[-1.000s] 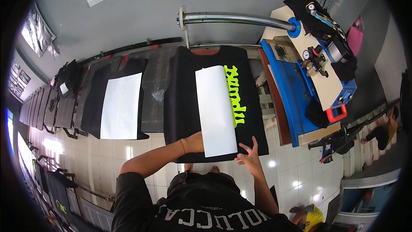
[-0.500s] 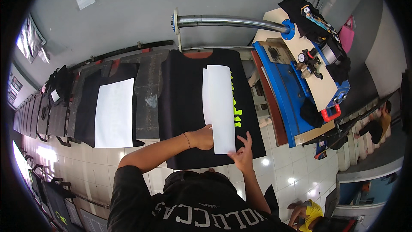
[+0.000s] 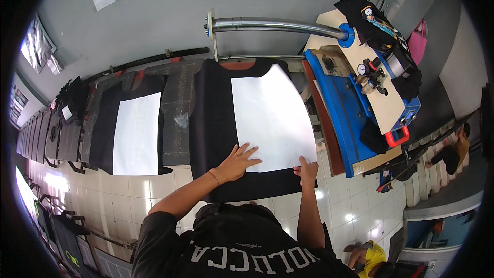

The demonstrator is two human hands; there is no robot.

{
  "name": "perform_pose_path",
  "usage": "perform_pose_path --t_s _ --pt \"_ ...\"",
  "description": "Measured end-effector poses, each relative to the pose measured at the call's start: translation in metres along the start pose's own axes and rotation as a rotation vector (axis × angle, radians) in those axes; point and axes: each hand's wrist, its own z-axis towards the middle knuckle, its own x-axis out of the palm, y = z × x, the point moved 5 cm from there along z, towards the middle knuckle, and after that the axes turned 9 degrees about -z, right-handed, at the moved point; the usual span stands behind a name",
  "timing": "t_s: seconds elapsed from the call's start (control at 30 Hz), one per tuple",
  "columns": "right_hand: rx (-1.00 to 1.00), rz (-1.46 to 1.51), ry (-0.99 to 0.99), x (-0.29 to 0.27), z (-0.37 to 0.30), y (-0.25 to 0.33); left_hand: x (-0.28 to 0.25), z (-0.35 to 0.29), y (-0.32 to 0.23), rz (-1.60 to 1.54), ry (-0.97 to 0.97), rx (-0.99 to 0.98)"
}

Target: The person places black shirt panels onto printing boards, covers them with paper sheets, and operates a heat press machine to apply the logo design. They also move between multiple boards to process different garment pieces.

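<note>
The left hand (image 3: pixel 237 163), fingers spread, lies flat across the lower-left corner of a large white rectangular sheet (image 3: pixel 272 118) without gripping it, while the right hand (image 3: pixel 307 171) pinches the lower-right corner between thumb and fingers. The sheet reaches away from both hands over a black cloth garment panel with a scooped neckline (image 3: pixel 213 123), which shows to the left of the left hand. The sheet's right edge bows outward and seems lifted. The step in hand looks like spreading the sheet over the cloth; the next move calls for pinning the left corner while the right edge goes down smooth. Farther left of the left hand, a narrower white sheet (image 3: pixel 136 134) lies on another black garment panel (image 3: pixel 105 139). Well beyond the right hand stands a blue-and-cream press machine (image 3: pixel 381 98).
</note>
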Motion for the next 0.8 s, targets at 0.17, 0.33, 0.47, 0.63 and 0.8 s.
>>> perform_pose_path --t_s 0.17,0.33,0.47,0.63,0.8 --pt "-0.252 -0.190 -0.152 -0.046 -0.023 0.048 0.011 -0.007 0.002 -0.009 -0.069 0.017" --pt "-0.795 -0.307 -0.717 -0.198 -0.039 0.151 0.001 -0.014 0.002 -0.047 -0.009 0.026" --pt "-0.976 -0.807 -0.829 -0.264 0.004 0.196 0.006 -0.014 0.003 -0.009 -0.046 0.059" --pt "-0.755 -1.173 -0.479 -0.263 0.062 0.200 0.009 -0.015 0.002 0.015 -0.038 0.064" --pt "-0.725 -1.259 -0.528 -0.260 0.059 0.198 0.009 -0.013 -0.007 0.075 0.034 0.037"
